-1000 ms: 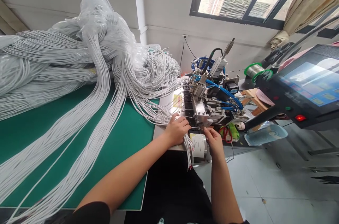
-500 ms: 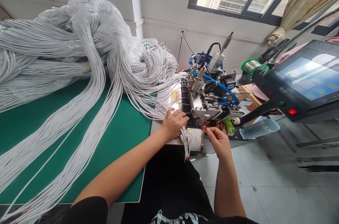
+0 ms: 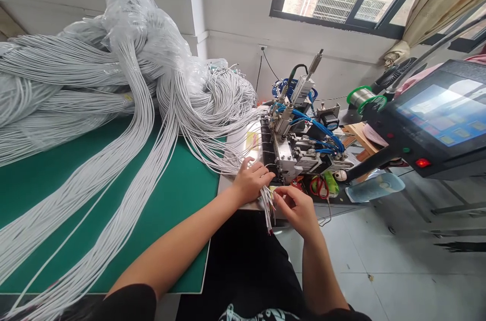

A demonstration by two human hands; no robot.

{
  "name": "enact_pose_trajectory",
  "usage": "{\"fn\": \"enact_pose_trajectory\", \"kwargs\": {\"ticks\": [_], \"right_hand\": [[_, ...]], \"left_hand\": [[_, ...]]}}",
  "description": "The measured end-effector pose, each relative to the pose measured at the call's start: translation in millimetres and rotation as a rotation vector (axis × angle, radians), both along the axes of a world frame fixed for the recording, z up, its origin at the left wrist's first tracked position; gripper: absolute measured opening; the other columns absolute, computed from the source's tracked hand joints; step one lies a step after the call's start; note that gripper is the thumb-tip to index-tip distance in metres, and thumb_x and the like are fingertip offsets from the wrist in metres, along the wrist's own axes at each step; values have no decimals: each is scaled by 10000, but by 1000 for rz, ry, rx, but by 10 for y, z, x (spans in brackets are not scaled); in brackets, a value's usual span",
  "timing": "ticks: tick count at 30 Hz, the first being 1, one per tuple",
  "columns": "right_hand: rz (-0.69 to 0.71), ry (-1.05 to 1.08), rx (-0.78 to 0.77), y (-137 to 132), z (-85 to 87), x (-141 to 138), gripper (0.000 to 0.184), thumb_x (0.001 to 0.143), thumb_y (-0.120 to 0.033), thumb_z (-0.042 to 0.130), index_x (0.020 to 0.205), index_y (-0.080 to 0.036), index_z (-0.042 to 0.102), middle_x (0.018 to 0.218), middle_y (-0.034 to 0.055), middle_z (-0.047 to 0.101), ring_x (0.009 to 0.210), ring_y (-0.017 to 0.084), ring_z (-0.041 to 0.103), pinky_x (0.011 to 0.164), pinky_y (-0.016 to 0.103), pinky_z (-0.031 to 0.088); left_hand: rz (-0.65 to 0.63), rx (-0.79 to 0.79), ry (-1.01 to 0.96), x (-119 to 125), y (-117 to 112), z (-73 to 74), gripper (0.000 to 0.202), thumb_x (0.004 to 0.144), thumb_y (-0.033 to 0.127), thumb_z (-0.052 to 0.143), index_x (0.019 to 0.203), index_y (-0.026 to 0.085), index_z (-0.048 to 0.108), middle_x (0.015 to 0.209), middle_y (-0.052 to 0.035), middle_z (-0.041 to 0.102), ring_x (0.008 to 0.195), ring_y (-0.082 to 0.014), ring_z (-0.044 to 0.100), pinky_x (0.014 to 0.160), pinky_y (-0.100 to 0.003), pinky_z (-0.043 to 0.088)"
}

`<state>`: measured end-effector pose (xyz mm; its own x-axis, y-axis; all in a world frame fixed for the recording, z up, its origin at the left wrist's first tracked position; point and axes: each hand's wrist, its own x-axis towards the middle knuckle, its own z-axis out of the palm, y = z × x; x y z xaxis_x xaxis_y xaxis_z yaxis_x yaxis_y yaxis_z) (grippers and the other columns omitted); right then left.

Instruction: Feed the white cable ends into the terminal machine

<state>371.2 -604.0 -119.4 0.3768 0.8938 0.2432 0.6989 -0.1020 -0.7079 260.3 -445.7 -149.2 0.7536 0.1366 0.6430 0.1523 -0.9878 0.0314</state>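
My left hand [image 3: 252,182] is wrapped over a bunch of white cables [image 3: 267,209], whose loose ends hang down past the fingers, some with reddish tips. Beside those ends, my right hand [image 3: 296,205] has its thumb and forefinger pinched together. Anything between these fingertips is too small to make out. Just beyond the left hand stands a machine [image 3: 299,131] with metal slides, blue air hoses and a dark toothed strip along its near side. More cables run from the machine's left edge back to the heap.
A large heap of white cables [image 3: 91,63], partly under clear plastic, covers the back of the green table [image 3: 182,209]. At right are a control screen [image 3: 448,113], a spool of wire [image 3: 361,99], red-handled scissors [image 3: 319,187] and a translucent blue container [image 3: 375,187].
My right hand has moved left, from beside the machine's front to the hanging cable ends. The left hand stays on the bunch. The view has shifted slightly.
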Motion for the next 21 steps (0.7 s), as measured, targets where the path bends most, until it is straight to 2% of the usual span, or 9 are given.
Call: {"fn": "enact_pose_trajectory", "kwargs": {"ticks": [7, 16, 21], "right_hand": [[-22, -48, 35, 72, -67, 27, 219, 891, -371, 504, 824, -210, 637, 731, 33, 637, 585, 148, 525, 570, 267, 411], [-228, -68, 162, 7, -31, 276, 216, 876, -372, 519, 804, -189, 608, 722, 35, 618, 618, 154, 532, 596, 268, 417], [-281, -90, 153, -52, -34, 383, 244, 871, -399, 521, 820, -183, 622, 717, 40, 623, 618, 158, 532, 593, 274, 418]], "left_hand": [[-23, 30, 1, -4, 17, -21, 251, 863, 114, 469, 1034, 229, 611, 824, 3, 654, 880, -162, 577, 1020, -420, 234], [12, 44, -47, 12, -2, 10, 297, 942, 201, 453, 1223, 218, 549, 982, -28, 688, 934, -162, 590, 1006, -421, 248], [97, 25, -131, 8, -19, 18, 211, 946, 252, 493, 1123, 231, 606, 951, -13, 697, 926, -166, 602, 1002, -428, 237]]}}
